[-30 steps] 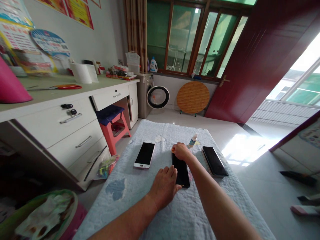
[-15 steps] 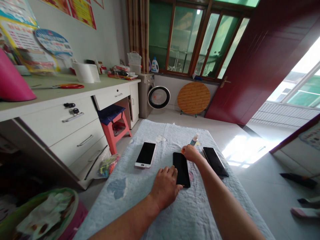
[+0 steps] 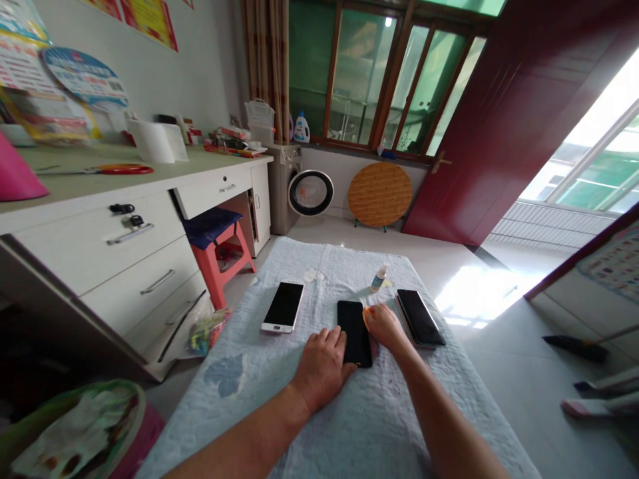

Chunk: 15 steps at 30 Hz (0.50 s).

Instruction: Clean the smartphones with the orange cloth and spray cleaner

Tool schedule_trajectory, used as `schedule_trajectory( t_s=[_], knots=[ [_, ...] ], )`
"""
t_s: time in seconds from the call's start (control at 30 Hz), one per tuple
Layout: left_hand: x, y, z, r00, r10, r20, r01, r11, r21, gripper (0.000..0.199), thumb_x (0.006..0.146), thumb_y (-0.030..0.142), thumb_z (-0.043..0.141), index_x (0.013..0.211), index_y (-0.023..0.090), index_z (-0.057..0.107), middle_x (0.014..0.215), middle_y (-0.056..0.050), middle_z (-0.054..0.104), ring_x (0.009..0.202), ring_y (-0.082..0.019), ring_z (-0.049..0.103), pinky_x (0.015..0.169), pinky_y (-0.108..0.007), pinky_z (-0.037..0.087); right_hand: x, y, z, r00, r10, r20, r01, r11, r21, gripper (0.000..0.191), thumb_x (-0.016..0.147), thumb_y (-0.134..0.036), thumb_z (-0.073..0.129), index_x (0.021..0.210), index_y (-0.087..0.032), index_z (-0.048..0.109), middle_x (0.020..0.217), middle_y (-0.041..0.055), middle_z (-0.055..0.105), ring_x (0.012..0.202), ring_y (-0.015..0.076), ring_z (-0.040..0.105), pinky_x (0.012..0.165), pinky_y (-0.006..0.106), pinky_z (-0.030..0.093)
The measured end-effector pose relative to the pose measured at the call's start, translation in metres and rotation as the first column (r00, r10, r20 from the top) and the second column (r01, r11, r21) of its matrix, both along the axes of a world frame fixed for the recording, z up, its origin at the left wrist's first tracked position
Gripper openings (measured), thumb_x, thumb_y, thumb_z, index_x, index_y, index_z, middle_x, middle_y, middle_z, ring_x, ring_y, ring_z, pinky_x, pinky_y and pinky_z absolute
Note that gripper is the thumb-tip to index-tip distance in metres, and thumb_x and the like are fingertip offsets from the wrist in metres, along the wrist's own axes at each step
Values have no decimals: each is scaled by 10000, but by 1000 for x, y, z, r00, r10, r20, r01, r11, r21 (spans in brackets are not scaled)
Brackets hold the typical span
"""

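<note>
A black smartphone (image 3: 355, 332) lies face up on the quilted cloth, between my hands. My left hand (image 3: 320, 366) holds it by its left edge and lower corner, fingertips on the rim and thumb at the bottom. Closed at the upper right edge of the phone, my right hand (image 3: 385, 326) pinches a small orange cloth (image 3: 367, 317), mostly hidden under the fingers. To the left rests a white smartphone (image 3: 283, 306) with a dark screen. Another black phone (image 3: 420, 317) is right of my right hand. A small spray bottle (image 3: 378, 279) stands beyond that hand.
The pale blue quilted cloth (image 3: 249, 426) covers the table. Left are a desk (image 3: 164, 173) with drawers, a pink stool (image 3: 224, 259) and a waste bin (image 3: 144, 426). A washing machine (image 3: 279, 193) with its door open stands behind, beside a round wooden tabletop (image 3: 380, 194).
My right hand has slid down along the phone's right edge with the orange cloth, uncovering the spray bottle. My left hand keeps its hold. The whole view has shifted slightly.
</note>
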State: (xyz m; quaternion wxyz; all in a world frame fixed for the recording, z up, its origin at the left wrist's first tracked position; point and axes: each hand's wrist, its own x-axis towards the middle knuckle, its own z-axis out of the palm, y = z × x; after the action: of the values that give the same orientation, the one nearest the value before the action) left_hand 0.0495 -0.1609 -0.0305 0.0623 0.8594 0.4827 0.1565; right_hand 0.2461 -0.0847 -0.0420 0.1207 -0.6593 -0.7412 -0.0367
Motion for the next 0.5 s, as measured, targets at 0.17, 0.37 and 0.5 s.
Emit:
schedule_trajectory(
  t_s=[0.17, 0.37, 0.5],
  knots=[
    [-1, 1, 2, 1000, -2, 3, 2, 1000, -22, 576, 861, 486, 599, 1303, 124, 527, 1352, -147, 544, 1183, -325, 505, 993, -461, 398, -5, -30, 10, 993, -64, -99, 58, 997, -59, 331, 925, -231, 428, 679, -160, 638, 688, 74, 636, 693, 163, 596, 666, 252, 389],
    [0, 1, 3, 1000, 5, 9, -4, 999, -34, 570, 853, 471, 613, 1298, 124, 538, 1350, -144, 549, 1178, -325, 515, 994, -461, 406, -8, -64, 21, 982, -33, -187, 11, 993, -115, 292, 906, -208, 455, 660, -168, 607, 698, 56, 605, 688, 143, 571, 672, 233, 374],
    [-1, 0, 3, 1000, 5, 17, -5, 1000, -28, 559, 851, 456, 618, 1293, 122, 543, 1342, -144, 555, 1178, -319, 516, 997, -456, 408, -10, -83, 23, 976, -9, -218, -20, 991, -131, 290, 914, -205, 442, 672, -167, 597, 696, 39, 586, 670, 127, 556, 672, 226, 367]
  ],
)
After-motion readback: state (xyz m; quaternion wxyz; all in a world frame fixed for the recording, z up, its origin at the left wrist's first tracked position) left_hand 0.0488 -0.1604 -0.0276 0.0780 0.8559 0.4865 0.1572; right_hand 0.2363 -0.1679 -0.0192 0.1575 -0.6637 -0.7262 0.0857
